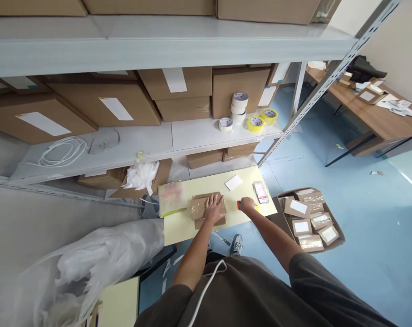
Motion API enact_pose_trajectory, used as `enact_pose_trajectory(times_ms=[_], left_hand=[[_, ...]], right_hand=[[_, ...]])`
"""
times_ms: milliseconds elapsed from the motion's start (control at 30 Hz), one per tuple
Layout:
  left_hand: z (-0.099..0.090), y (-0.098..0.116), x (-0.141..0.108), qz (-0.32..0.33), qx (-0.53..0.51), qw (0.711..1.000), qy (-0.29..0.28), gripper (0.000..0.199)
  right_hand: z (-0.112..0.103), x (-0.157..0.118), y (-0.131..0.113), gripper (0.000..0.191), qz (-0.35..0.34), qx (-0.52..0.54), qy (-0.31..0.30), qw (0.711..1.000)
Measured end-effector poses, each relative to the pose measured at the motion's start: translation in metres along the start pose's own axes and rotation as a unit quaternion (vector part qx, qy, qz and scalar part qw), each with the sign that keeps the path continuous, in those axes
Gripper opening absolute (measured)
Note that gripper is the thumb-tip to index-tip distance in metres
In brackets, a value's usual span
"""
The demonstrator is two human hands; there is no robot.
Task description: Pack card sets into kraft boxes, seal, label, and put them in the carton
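Note:
My left hand [214, 209] lies flat with fingers spread on a small brown cardboard box [198, 208], which rests on the pale yellow table [179, 231]. Clear tape shines on the box. To the right, my right hand [248, 204] is closed in a fist around a red and yellow tool [239, 205]; its ends stick out on both sides, and its kind is hidden by the fingers. A white label [233, 182] lies on the table beyond my hands. Next to my right hand is a phone [261, 192] with a blurred screen.
A large carton [338, 238] of taped, labelled small boxes stands on the floor at right. The shelf ahead holds big cartons [131, 104], white tape rolls [239, 103] and yellow tape rolls [255, 124]. Plastic wrap [100, 259] bulges at left. A metal post [315, 95] rises at right.

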State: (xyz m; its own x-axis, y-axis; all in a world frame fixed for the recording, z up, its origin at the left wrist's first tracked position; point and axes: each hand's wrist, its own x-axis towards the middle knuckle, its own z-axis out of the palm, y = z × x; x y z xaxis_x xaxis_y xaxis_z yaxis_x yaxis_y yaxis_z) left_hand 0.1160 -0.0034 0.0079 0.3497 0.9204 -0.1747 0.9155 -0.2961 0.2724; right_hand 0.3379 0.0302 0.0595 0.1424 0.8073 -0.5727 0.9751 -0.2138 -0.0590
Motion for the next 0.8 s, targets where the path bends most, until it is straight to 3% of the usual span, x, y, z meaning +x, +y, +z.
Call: enact_pose_trajectory(times_ms=[133,233,367,467,533,633,700,800], left_hand=[[0.004,0.001,0.003,-0.007,0.003,1.0,0.004,0.108],[0.004,0.002,0.007,-0.012,-0.016,1.0,-0.002,0.112],[-0.012,0.0,0.011,-0.004,-0.085,0.996,-0.034,0.112],[-0.027,-0.01,0.007,-0.024,-0.154,0.988,0.001,0.087],[-0.033,-0.022,-0.002,-0.098,-0.176,0.977,0.072,0.072],[-0.031,-0.044,-0.02,-0.296,-0.172,0.924,0.168,0.072],[-0.027,-0.059,-0.032,-0.399,-0.162,0.885,0.178,0.078],[-0.024,-0.077,-0.041,-0.429,-0.162,0.875,0.156,0.082]], right_hand=[[0.025,0.002,0.042,0.047,0.085,0.042,0.034,0.995],[0.041,0.007,0.052,0.041,0.082,0.075,0.026,0.993],[0.046,0.01,0.036,0.039,0.079,0.105,-0.019,0.991],[0.042,0.006,0.009,0.044,0.026,0.159,0.011,0.987],[0.043,0.001,-0.014,0.047,-0.056,0.237,0.013,0.97],[0.056,-0.006,-0.049,0.048,-0.141,0.331,-0.045,0.932],[0.071,-0.01,-0.066,0.049,-0.154,0.353,-0.097,0.918],[0.089,-0.017,-0.075,0.057,-0.151,0.375,-0.123,0.906]])
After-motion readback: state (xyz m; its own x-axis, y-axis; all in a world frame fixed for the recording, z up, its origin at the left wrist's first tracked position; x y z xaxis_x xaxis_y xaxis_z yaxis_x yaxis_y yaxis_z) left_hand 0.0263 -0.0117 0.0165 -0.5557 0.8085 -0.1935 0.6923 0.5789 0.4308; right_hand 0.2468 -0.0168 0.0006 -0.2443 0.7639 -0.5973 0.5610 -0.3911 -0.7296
